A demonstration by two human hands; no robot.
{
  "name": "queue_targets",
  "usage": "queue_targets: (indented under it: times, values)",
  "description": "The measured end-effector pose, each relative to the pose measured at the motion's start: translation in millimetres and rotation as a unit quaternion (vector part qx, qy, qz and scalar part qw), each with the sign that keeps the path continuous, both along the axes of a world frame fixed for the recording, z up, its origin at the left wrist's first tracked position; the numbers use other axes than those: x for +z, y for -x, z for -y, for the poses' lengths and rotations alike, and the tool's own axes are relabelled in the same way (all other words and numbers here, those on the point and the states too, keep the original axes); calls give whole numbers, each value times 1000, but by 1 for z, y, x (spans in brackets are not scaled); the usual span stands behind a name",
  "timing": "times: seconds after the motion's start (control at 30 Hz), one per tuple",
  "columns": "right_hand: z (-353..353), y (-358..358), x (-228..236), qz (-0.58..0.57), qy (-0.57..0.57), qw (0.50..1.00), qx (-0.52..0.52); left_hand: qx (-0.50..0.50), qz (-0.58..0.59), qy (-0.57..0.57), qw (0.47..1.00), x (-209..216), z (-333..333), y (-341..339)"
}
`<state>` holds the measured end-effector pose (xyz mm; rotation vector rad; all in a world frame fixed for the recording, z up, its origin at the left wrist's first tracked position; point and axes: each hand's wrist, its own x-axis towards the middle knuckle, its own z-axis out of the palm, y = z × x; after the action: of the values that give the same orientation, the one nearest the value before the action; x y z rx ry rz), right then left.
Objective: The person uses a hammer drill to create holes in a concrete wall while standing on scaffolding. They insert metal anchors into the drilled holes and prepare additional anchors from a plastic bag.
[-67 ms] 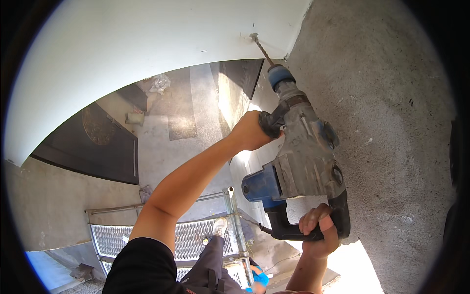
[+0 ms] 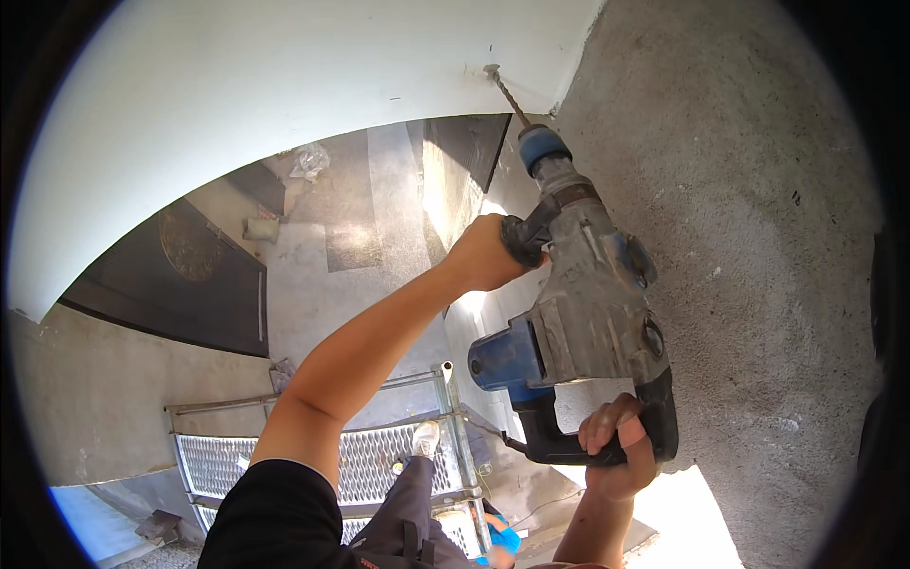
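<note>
A large grey and blue rotary hammer drill point(image 2: 597, 294) points up and away, tilted a little to the left. Its long drill bit point(image 2: 512, 99) meets the white wall surface point(image 2: 313, 66) at a small chipped hole point(image 2: 491, 70); how deep the tip sits I cannot tell. My left hand point(image 2: 488, 254) is closed round the black side handle point(image 2: 527, 237) near the drill's front. At the rear, my right hand point(image 2: 618, 446) wraps the black main grip point(image 2: 555, 446), thumb and fingers showing. A power cord point(image 2: 483, 427) leaves the grip's lower left corner.
A rough grey concrete wall point(image 2: 749, 284) rises close on the right. Below are a metal scaffold platform point(image 2: 370, 469) with tube rails and my shoe point(image 2: 426, 438) on it. Far down lie a concrete floor point(image 2: 313, 247), a dark door point(image 2: 180, 275) and a crumpled plastic bag point(image 2: 310, 161).
</note>
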<state>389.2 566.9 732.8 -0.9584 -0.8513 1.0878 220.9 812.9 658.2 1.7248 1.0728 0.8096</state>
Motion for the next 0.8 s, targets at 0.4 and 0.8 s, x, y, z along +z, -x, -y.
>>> queue_targets:
  times: [0.4,0.8]
  values:
    - [-2,2,1,-3,-4,1000,-4,-1,16,-12,1000,-2,-3,0]
    - [17,-13,5,-5,21,1000,-21,31,-46,9,998,6,24,-6]
